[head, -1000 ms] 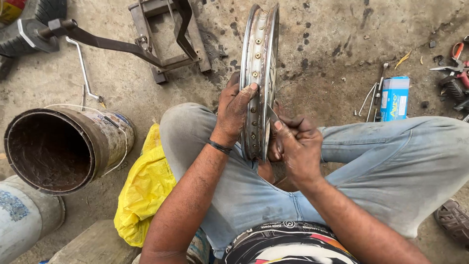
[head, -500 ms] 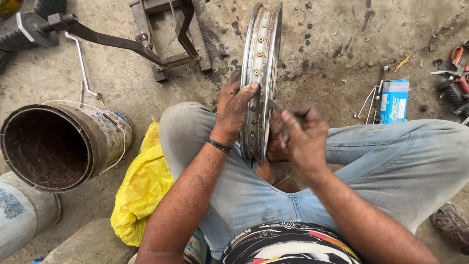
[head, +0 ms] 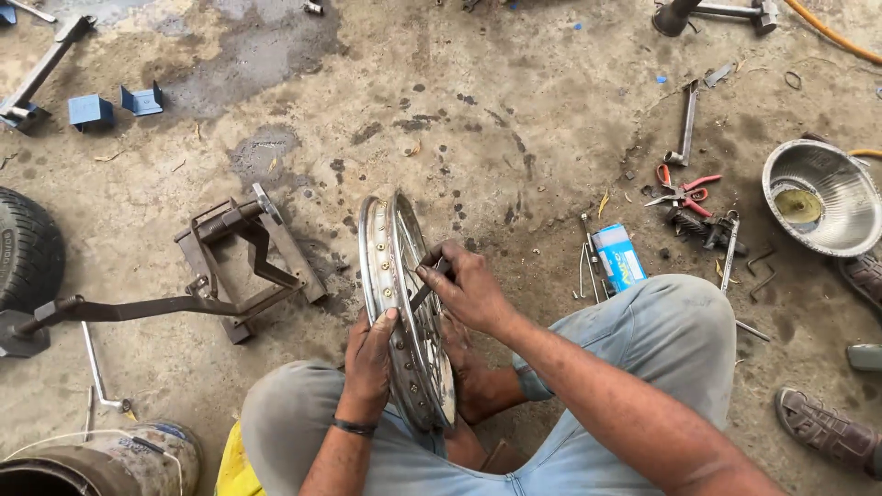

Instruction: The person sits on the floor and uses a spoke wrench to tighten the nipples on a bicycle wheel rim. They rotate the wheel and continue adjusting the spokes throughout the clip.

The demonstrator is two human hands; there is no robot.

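A shiny metal wheel rim (head: 381,253) with spoke holes stands upright on edge between my knees. My left hand (head: 369,360) grips the rim's near edge from the left, thumb over the flange. My right hand (head: 467,287) reaches across to the rim's right side and pinches a thin dark metal piece, a spoke or small tool (head: 424,289), against the rim's inner face. Both forearms come up from the bottom of the view, over my grey-blue trousers.
A rusty metal stand with a long lever (head: 230,276) lies left of the rim. A tyre (head: 28,248) sits at the far left. Red-handled pliers (head: 682,191), a blue box (head: 618,257), loose tools and a steel bowl (head: 820,197) lie to the right. A sandalled foot (head: 827,430) is at the lower right.
The view has tilted up and away, showing more floor beyond the rim. My right hand moved up along the rim's right side; my left hand keeps its grip.
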